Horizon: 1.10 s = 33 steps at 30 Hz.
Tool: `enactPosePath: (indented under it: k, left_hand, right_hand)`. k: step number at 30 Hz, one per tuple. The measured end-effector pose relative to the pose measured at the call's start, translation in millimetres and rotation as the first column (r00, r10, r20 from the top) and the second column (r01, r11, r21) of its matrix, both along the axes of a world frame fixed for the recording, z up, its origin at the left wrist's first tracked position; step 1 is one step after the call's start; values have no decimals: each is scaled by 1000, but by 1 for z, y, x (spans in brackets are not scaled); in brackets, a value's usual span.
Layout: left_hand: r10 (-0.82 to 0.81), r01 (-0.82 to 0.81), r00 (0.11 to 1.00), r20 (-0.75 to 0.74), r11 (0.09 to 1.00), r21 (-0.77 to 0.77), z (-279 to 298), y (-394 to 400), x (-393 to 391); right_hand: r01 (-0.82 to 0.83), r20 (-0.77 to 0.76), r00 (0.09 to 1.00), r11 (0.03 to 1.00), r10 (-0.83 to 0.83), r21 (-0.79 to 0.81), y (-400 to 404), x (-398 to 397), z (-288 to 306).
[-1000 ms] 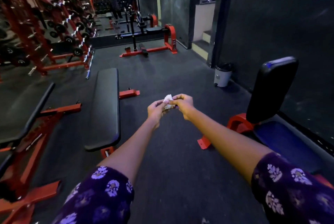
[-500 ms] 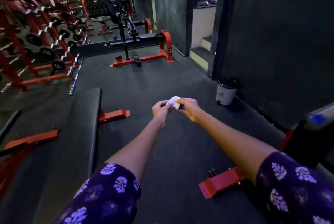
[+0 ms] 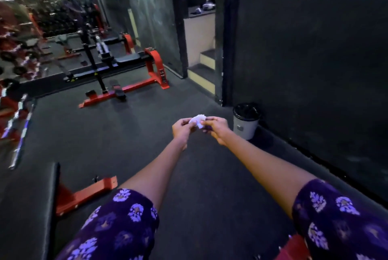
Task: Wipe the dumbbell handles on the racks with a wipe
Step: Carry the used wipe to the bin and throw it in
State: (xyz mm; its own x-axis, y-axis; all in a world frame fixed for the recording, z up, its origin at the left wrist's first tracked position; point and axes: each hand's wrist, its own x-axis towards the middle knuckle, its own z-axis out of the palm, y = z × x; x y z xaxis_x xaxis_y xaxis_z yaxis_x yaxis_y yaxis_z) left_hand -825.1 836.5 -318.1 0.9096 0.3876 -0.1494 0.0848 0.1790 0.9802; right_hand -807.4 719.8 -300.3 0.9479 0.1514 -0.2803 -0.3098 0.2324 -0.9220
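A small crumpled white wipe (image 3: 197, 120) sits between my two hands, held out in front of me above the dark gym floor. My left hand (image 3: 182, 129) pinches its left side and my right hand (image 3: 216, 128) pinches its right side. The red dumbbell racks (image 3: 14, 49) with black dumbbells stand blurred at the far left edge, well away from both hands.
A grey bin with a black liner (image 3: 246, 121) stands just right of my hands by the dark wall (image 3: 310, 70). A black flat bench (image 3: 27, 207) on a red frame lies at lower left. A red and black bench machine (image 3: 117, 74) stands ahead. Steps (image 3: 204, 66) rise beyond.
The view has swung right and forward: the racks slid off to the left, the bin came closer, the padded seat at right left the view. Both hands still hold the wipe.
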Motion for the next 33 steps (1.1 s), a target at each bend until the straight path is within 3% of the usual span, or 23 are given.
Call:
enactPosePath:
  k: [8, 19, 33]
  left_hand:
    - [-153, 153, 986, -63, 988, -4, -14, -33, 182]
    - [-273, 284, 951, -146, 957, 59, -46, -78, 437]
    - [-457, 467, 860, -227, 884, -8, -81, -122, 672]
  right_hand:
    - [228, -69, 971, 974, -228, 0, -24, 168, -26]
    - [273, -110, 956, 962, -271, 3, -76, 395, -53]
    - [435, -189, 880, 899, -436, -51, -127, 621, -88]
